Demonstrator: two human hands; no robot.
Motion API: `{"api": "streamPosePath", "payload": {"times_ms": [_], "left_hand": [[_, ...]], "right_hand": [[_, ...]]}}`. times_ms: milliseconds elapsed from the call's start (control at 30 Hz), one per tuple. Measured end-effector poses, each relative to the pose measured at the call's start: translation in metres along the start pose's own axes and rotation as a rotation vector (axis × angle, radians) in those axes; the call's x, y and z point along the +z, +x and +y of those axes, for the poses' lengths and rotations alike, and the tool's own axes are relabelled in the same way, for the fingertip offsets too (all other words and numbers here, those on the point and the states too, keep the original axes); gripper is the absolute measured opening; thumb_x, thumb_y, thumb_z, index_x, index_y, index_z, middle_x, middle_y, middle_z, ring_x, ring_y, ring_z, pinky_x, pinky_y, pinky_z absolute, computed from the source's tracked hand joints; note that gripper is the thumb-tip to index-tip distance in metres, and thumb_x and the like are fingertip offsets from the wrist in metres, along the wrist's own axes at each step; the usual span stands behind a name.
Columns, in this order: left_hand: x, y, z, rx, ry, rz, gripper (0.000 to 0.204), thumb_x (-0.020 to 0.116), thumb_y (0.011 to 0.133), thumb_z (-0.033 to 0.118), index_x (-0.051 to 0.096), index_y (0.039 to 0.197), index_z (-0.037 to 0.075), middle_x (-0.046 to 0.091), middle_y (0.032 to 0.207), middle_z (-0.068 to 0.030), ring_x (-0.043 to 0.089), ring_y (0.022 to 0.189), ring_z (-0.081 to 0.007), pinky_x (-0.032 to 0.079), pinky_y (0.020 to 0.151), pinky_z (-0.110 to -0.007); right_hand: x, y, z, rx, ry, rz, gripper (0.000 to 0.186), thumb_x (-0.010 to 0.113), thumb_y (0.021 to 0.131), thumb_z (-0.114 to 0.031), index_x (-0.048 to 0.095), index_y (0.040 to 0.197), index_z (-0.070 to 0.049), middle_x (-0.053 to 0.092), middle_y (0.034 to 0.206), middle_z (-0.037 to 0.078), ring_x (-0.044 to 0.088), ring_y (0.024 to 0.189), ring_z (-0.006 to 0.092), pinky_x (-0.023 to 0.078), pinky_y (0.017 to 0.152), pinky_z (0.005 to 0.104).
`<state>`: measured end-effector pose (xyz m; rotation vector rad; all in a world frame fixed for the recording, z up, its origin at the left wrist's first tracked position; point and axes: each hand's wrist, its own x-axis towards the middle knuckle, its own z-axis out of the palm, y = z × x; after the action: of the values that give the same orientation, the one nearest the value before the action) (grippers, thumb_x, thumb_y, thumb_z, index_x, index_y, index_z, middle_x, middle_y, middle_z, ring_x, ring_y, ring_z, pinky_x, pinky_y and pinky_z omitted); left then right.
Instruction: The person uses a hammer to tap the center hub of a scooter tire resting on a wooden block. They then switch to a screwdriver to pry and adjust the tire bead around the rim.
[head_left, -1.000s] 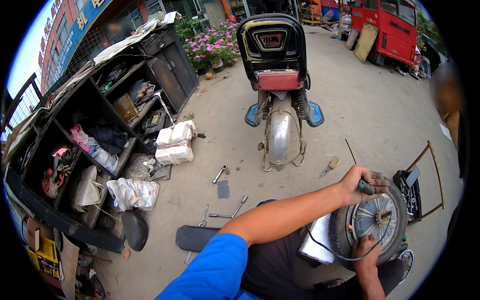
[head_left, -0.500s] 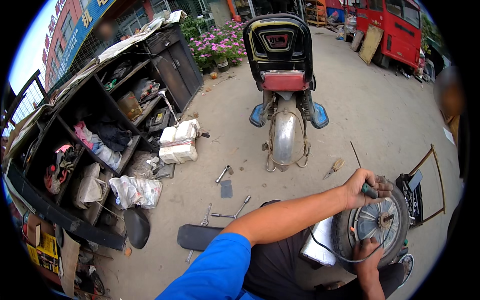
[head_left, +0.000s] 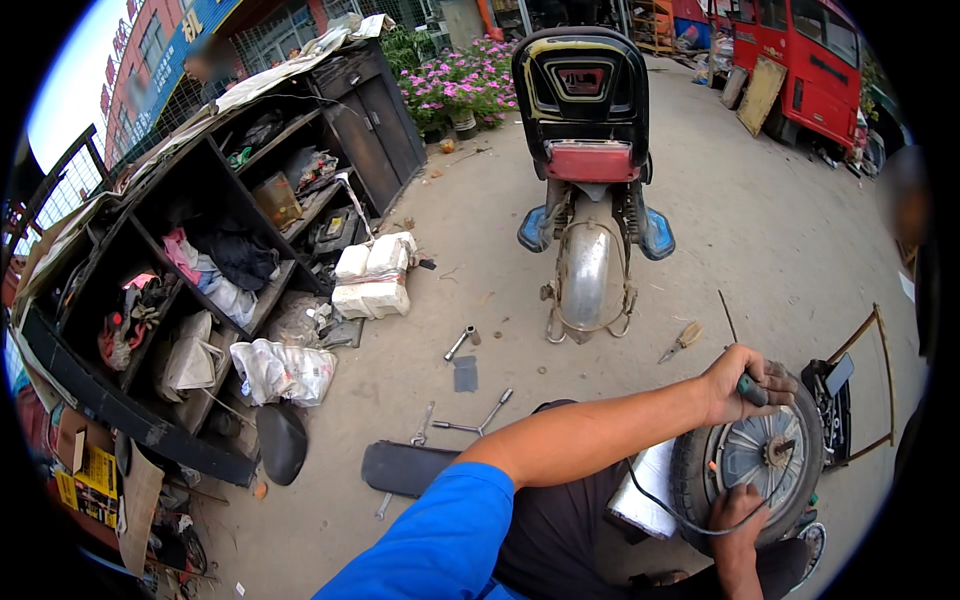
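Note:
My left hand [head_left: 742, 388] is at the top of a wheel with a black tyre [head_left: 690, 500], its fingers stretched over the tread. A screwdriver [head_left: 752, 391] with a green handle is held in that hand, its thin shaft pointing up and away. Below, the curled fingers of my right hand [head_left: 738, 512] meet the wheel's grey hub [head_left: 745, 450] near the lower rim. What they hold, if anything, is hidden. From the hub's axle a black cable [head_left: 690, 522] loops across my right hand. A small orange piece [head_left: 712, 466] shows on the hub's left side. Under the wheel's left side lies a silvery block [head_left: 652, 490].
Ahead stands a two-wheeler [head_left: 590, 270] seen from behind. Pliers [head_left: 681, 341], a cross-shaped wrench [head_left: 480, 418], a socket wrench [head_left: 460, 343] and a black pad [head_left: 405, 468] lie on the ground. An open tool case [head_left: 835, 400] is right of the wheel; a dark cabinet [head_left: 340, 150] stands left.
The whole view has shifted a little, so the scene sits further right. Both hands keep nearly the same places on the wheel, with the screwdriver still in the left.

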<state>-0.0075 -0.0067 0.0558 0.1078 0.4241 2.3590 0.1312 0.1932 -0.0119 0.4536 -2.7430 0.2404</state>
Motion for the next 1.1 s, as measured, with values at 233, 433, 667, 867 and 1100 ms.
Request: {"api": "streamPosePath", "payload": {"times_ms": [233, 433, 667, 867, 1100], "left_hand": [[0.002, -0.004, -0.003, 0.028, 0.071, 0.029, 0.045, 0.05, 0.07, 0.014, 0.064, 0.11, -0.003, 0.072, 0.112, -0.0173, 0.069, 0.104, -0.0334, 0.045, 0.106, -0.05], [0.009, -0.006, 0.001, -0.002, -0.011, -0.007, 0.059, 0.049, 0.072, 0.005, 0.051, 0.128, -0.013, 0.062, 0.126, -0.0266, 0.061, 0.119, -0.0408, 0.044, 0.114, -0.051], [0.034, -0.023, 0.003, 0.077, -0.052, 0.085, 0.07, 0.048, 0.067, 0.004, 0.04, 0.133, -0.02, 0.048, 0.141, -0.0373, 0.044, 0.137, -0.0503, 0.03, 0.124, -0.058], [0.034, -0.016, -0.002, 0.06, -0.07, 0.003, 0.076, 0.048, 0.064, 0.004, 0.036, 0.135, -0.021, 0.041, 0.147, -0.0382, 0.035, 0.144, -0.0509, 0.026, 0.125, -0.059], [0.043, -0.025, -0.004, 0.019, -0.117, -0.055, 0.088, 0.049, 0.057, 0.005, 0.032, 0.138, -0.023, 0.031, 0.153, -0.0405, 0.022, 0.15, -0.0515, 0.017, 0.129, -0.057]], "right_hand": [[0.003, -0.003, 0.004, 0.01, -0.003, -0.023, 0.016, 0.072, 0.076, -0.012, 0.063, 0.071, 0.001, 0.062, 0.072, 0.021, 0.063, 0.061, 0.0423, 0.048, 0.055, 0.0537], [0.012, -0.006, 0.006, -0.03, -0.133, -0.037, 0.015, 0.071, 0.081, -0.014, 0.064, 0.073, -0.003, 0.064, 0.074, 0.017, 0.065, 0.058, 0.0355, 0.05, 0.052, 0.0497], [-0.016, -0.004, 0.001, -0.061, -0.029, -0.166, 0.019, 0.067, 0.087, -0.018, 0.062, 0.077, -0.002, 0.063, 0.076, 0.018, 0.066, 0.059, 0.0364, 0.052, 0.051, 0.0477], [-0.072, -0.023, 0.01, -0.161, 0.184, -0.644, 0.03, 0.068, 0.087, -0.026, 0.067, 0.074, 0.001, 0.066, 0.069, 0.023, 0.068, 0.072, 0.0426, 0.054, 0.063, 0.0518], [-0.161, 0.043, 0.014, 0.013, 0.803, -0.415, 0.015, 0.074, 0.086, -0.01, 0.068, 0.081, 0.002, 0.062, 0.066, 0.016, 0.063, 0.06, 0.0295, 0.049, 0.056, 0.0383]]}}
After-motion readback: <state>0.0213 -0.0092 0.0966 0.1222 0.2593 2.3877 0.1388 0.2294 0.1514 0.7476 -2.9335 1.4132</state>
